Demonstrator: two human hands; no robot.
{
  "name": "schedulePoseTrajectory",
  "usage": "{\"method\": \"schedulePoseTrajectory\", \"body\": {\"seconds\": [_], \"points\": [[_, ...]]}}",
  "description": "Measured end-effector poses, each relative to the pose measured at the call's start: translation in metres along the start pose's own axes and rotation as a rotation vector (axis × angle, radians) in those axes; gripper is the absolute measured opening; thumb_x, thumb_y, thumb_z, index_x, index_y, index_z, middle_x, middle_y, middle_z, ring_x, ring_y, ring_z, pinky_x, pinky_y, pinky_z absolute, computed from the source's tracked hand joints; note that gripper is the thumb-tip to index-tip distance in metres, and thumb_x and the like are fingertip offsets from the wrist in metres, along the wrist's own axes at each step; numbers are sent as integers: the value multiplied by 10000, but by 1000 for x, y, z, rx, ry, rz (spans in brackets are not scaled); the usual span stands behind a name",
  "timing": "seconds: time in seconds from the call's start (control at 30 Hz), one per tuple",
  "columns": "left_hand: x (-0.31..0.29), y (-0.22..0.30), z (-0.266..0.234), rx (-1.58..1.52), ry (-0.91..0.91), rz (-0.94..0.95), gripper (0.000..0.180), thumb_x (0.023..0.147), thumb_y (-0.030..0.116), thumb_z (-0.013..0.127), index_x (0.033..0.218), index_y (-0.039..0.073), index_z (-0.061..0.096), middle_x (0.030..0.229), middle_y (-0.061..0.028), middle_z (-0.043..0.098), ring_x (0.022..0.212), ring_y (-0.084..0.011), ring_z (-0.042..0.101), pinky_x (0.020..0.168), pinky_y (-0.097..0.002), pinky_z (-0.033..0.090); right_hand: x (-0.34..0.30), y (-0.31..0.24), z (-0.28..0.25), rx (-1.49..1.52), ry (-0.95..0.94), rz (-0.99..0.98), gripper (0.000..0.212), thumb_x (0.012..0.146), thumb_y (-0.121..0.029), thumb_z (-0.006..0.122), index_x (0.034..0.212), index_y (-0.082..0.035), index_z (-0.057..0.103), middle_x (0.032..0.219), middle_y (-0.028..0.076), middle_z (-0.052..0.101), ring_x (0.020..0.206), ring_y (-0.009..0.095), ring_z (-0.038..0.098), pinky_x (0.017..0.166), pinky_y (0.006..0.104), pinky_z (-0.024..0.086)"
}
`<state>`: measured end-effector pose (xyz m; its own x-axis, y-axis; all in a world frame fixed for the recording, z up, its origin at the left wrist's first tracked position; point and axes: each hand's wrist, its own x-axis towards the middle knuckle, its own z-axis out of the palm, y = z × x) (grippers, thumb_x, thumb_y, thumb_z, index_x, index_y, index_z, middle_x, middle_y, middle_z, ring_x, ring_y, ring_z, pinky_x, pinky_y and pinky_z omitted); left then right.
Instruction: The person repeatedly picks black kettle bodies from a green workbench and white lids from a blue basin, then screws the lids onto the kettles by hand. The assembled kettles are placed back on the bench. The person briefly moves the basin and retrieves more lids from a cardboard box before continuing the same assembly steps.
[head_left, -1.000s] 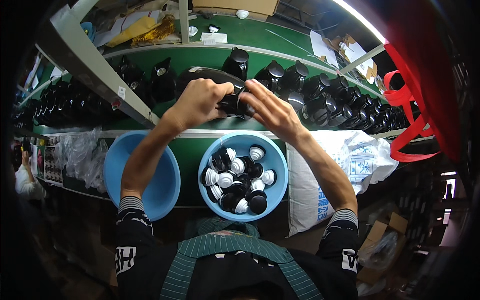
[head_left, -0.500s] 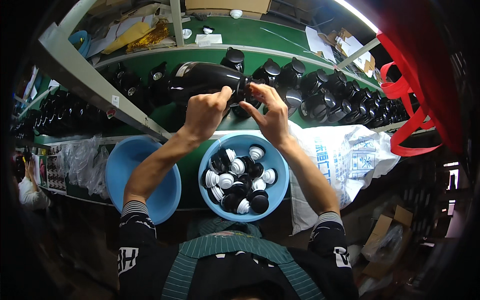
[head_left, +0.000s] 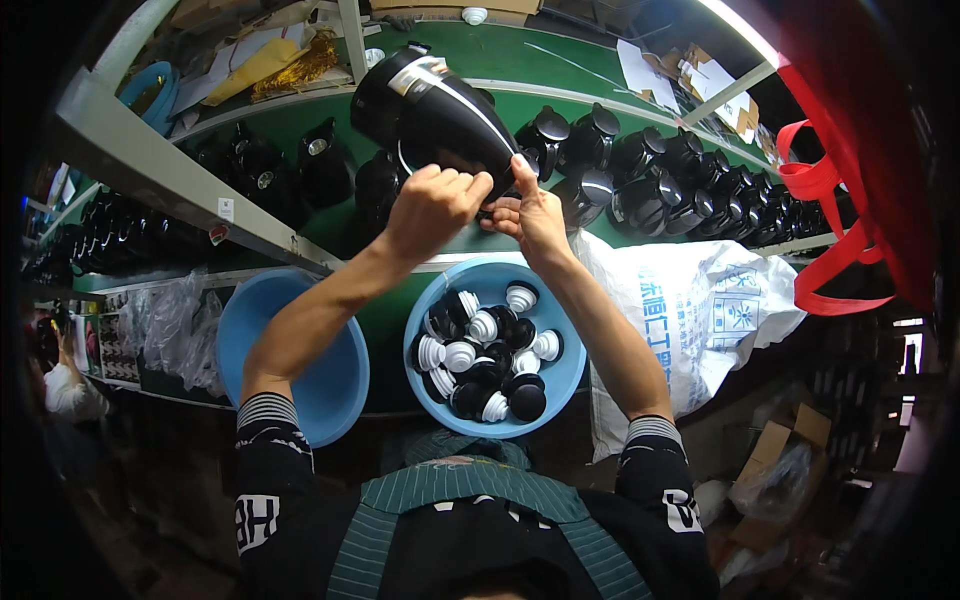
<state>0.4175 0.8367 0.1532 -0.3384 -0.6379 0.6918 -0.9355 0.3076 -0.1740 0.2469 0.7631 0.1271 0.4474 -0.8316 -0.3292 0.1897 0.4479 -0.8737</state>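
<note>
A glossy black vacuum jug (head_left: 445, 120) is held in the air over the bench, tilted with its base up and to the far left and its mouth end toward me. My left hand (head_left: 430, 212) is closed at the jug's near side, around what looks like its handle. My right hand (head_left: 538, 218) grips the mouth end, thumb on top and fingers curled beneath; the opening itself is hidden. Nearer to me, a blue basin (head_left: 568, 395) contains several black-and-white stoppers (head_left: 482, 326). A second blue basin (head_left: 325, 385) stands to its left.
Rows of black jugs (head_left: 640, 195) line the green bench on the right, with more jugs (head_left: 322, 170) at left. A metal post (head_left: 165, 165) slants across the left. A white woven sack (head_left: 690, 330) and red bag (head_left: 850, 170) are at right; a person (head_left: 70, 395) is far left.
The jug has swung from nearly level to tilted, its base raised and its mouth lowered. My right hand has gone from loosely spread fingers to a grip on the mouth end.
</note>
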Motion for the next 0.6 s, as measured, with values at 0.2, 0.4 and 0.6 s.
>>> {"method": "schedulePoseTrajectory", "body": {"seconds": [0.2, 0.4, 0.6], "points": [[4, -65, 51, -34, 56, -230, 214, 848, 201, 766, 946, 87, 614, 726, -29, 669, 682, -219, 706, 604, -387, 522, 11, -6, -4, 57, -74, -4, 647, 1016, -492, 693, 1310, 54, 509, 1092, 234, 697, 893, 241, 750, 738, 362, 659], [-3, -164, 184, -624, 152, -955, 430, 815, 297, 896, 1028, 35, 629, 864, -153, 737, 751, -279, 739, 690, -408, 580, -59, 152, -127, -1399, 172, -10, 569, 904, -450, 757, 1258, -15, 660, 1148, 261, 708, 1104, 467, 672, 942, 538, 545], [-68, -199, 296, -926, -135, -1473, 797, 818, 309, 706, 1421, -149, 458, 1443, -400, 536, 1371, -491, 531, 1157, -482, 426, -42, 231, -99, -1456, 558, 105, 794, 893, -523, 781, 1364, -15, 393, 1214, 275, 648, 1118, 459, 667, 916, 564, 551]]}}
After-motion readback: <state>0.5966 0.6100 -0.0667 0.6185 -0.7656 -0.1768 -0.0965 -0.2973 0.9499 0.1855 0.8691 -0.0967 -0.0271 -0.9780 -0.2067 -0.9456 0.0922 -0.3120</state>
